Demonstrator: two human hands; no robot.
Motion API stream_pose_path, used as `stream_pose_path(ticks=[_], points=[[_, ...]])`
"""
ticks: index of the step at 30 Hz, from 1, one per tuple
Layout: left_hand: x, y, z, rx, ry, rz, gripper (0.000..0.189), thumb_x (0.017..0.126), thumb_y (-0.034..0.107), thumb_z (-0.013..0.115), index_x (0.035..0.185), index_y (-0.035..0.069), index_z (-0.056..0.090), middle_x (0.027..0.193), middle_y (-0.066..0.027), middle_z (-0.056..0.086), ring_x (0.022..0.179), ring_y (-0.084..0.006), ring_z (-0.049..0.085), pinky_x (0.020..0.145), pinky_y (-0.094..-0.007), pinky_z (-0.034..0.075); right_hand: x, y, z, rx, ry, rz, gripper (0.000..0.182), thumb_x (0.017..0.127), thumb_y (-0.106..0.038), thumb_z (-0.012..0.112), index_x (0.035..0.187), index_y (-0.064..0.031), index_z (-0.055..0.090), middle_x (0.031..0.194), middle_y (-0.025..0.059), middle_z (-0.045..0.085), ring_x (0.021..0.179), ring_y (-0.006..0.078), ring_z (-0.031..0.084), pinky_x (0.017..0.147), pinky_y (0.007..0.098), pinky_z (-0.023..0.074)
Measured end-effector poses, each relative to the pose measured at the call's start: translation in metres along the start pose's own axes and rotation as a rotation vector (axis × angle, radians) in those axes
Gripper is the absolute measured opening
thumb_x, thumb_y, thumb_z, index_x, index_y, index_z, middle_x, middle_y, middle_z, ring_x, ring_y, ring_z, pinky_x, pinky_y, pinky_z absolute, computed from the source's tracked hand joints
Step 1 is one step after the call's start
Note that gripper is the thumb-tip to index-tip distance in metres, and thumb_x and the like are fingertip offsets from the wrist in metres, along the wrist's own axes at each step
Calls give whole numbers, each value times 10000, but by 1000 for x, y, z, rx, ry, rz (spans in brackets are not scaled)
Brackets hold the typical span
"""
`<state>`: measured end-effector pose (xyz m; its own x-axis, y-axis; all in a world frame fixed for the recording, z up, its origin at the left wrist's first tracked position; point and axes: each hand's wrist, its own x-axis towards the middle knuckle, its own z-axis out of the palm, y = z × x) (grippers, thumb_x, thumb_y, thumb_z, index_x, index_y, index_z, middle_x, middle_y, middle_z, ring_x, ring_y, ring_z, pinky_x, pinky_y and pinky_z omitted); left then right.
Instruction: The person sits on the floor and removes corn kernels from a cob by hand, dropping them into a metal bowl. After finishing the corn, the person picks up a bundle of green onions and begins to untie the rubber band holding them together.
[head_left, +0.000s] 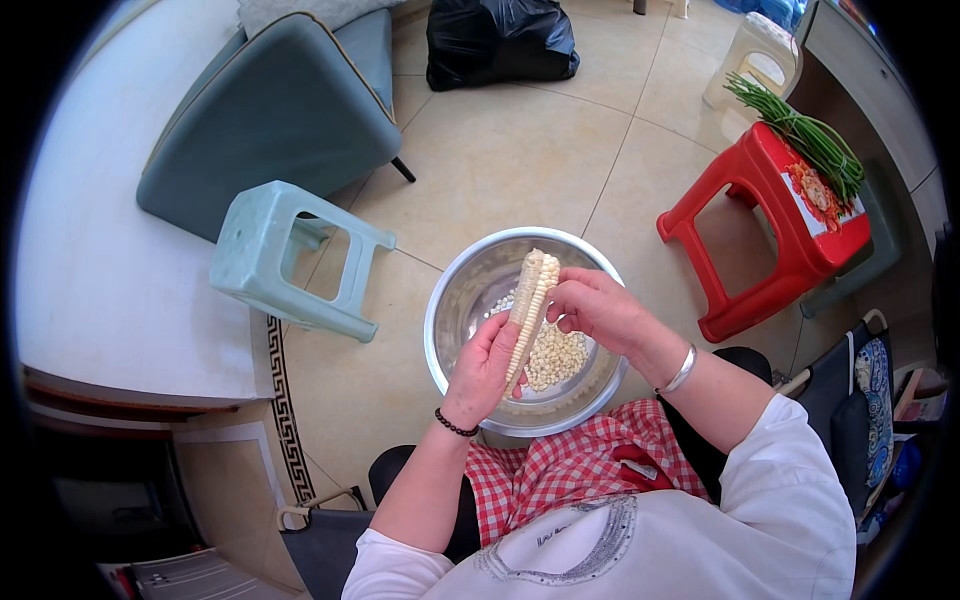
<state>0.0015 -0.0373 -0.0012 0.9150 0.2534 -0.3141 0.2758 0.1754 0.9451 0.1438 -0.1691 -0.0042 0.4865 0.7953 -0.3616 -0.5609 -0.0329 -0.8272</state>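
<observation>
My left hand (486, 365) grips the lower part of an ear of white corn (534, 307), tilted over a metal basin (442, 300). One side of the cob is bare, while rows of pale kernels remain on the other. My right hand (589, 306) touches the kernels at the upper right of the ear with bent fingers; whether a kernel sits between them is hidden. Loose corn kernels (556, 358) lie in the bottom of the basin, under the ear.
A pale green plastic stool (251, 247) stands left of the basin, near a blue-grey armchair (277, 127). To the right, a red plastic stool (776, 217) bears a bundle of long green stalks (814, 139). A black plastic bag (499, 41) rests on the floor ahead.
</observation>
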Motion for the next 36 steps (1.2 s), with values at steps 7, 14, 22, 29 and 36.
stream_pose_path(ticks=[7,14,22,29,36], points=[[-1,1,-1,-43,-40,-21,400,975,360,402,1181,26,480,763,-53,562,556,-98,543,450,-216,449,6,11,-14,18,-39,-7,204,850,-126,531,1004,1,574,883,23,562,757,79,538,640,210,448],[2,1,-10,-248,-87,-78,394,974,392,382,1075,33,511,750,-60,565,544,-110,543,437,-222,444,-3,-7,5,84,-26,1,200,856,-127,535,990,18,568,860,42,562,769,88,541,666,219,459],[1,2,-5,-89,-53,-54,391,975,388,383,1092,36,506,748,-55,563,547,-107,544,440,-221,445,0,1,0,85,-7,-15,194,869,-130,517,985,17,567,826,46,561,729,96,543,639,217,461],[1,2,-4,-182,-80,-70,389,981,381,367,1090,33,503,751,-55,562,544,-105,543,441,-216,445,3,9,-4,-30,27,-79,196,825,-68,491,985,14,568,811,49,562,702,102,532,631,221,456],[1,2,-8,-154,-83,-65,393,978,375,380,1129,31,493,755,-54,563,545,-104,541,444,-215,446,-4,-11,3,46,-20,19,190,862,-140,524,964,9,583,814,43,557,726,97,525,655,229,449]])
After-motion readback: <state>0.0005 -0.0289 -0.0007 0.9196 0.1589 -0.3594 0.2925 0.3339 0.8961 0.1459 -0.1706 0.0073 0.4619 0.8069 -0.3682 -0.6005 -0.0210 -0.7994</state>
